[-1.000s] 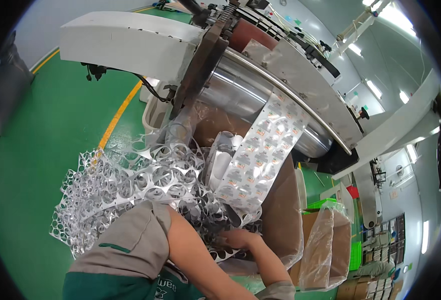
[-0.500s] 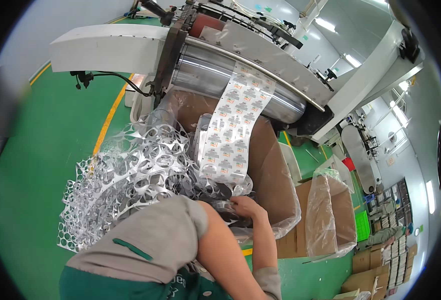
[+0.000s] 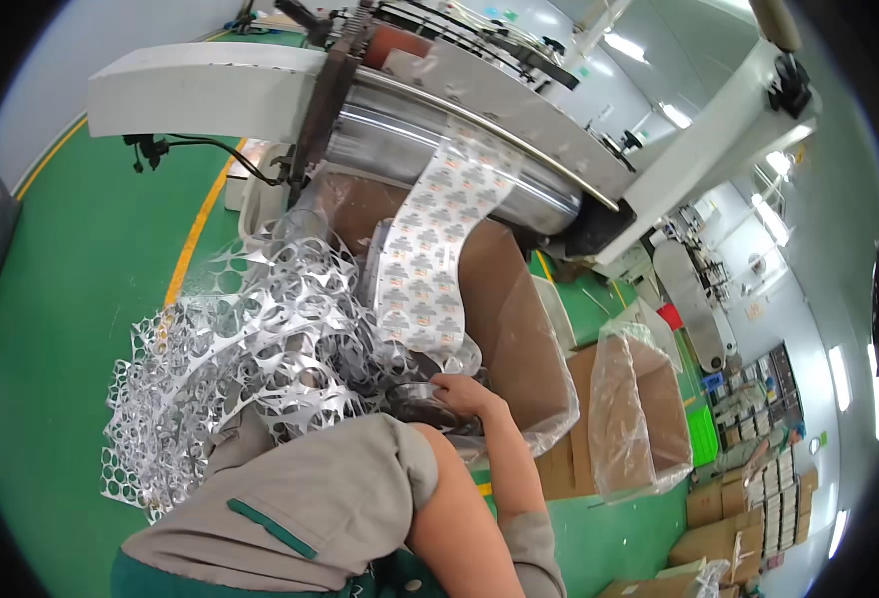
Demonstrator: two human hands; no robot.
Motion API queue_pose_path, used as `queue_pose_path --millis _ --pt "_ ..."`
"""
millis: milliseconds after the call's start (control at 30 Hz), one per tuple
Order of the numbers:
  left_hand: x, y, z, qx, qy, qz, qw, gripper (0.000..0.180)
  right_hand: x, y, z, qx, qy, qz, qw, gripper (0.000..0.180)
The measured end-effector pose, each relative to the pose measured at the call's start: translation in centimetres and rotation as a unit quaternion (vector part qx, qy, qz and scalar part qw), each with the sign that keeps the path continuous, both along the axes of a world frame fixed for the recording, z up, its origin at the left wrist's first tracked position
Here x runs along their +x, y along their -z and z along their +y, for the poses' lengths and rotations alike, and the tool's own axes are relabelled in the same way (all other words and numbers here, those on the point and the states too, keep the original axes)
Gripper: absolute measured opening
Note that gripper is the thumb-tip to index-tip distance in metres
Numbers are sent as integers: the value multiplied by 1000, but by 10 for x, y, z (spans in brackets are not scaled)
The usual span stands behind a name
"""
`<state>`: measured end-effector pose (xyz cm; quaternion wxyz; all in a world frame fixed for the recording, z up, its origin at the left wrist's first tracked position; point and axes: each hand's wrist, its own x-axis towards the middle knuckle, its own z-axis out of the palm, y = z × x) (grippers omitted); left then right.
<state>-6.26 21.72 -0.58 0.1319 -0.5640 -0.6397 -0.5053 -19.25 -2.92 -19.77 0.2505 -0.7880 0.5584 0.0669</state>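
Note:
My right hand [image 3: 467, 395] reaches in from the lower right, its fingers closed at the edge of a dark, shiny, rounded thing [image 3: 417, 403] whose exact kind I cannot make out. Just above hangs a printed foil web [image 3: 424, 269], white with grey and orange marks, coming down off a large metal roller [image 3: 384, 140]. A tangled heap of silver foil scrap [image 3: 260, 339], punched with round holes, lies left of the hand. My left hand is not visible; a grey sleeve [image 3: 300, 498] and a bare arm [image 3: 459, 518] cross the lower part.
A cardboard box [image 3: 504, 299] lined with clear plastic stands under the roller, and a second lined box [image 3: 649, 429] to its right. The white machine arm [image 3: 200, 90] juts out at the upper left. Stacked cartons [image 3: 728, 528] and a green crate [image 3: 701, 435] are at the far right.
The view has shifted, so the machine and boxes sit a little further left and higher. More of the dark rounded thing shows beside my right hand, and the foil web's lower end has curved.

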Motion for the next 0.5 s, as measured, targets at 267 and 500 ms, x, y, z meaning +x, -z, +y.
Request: queue_pose_path --millis 267,500 --pt "-10 -5 -35 -20 -70 24 997 21 9 -109 -12 172 128 -346 914 40" --pt "-12 -3 -65 -28 -112 19 993 20 -62 -42 -94 72 315 -454 830 50"
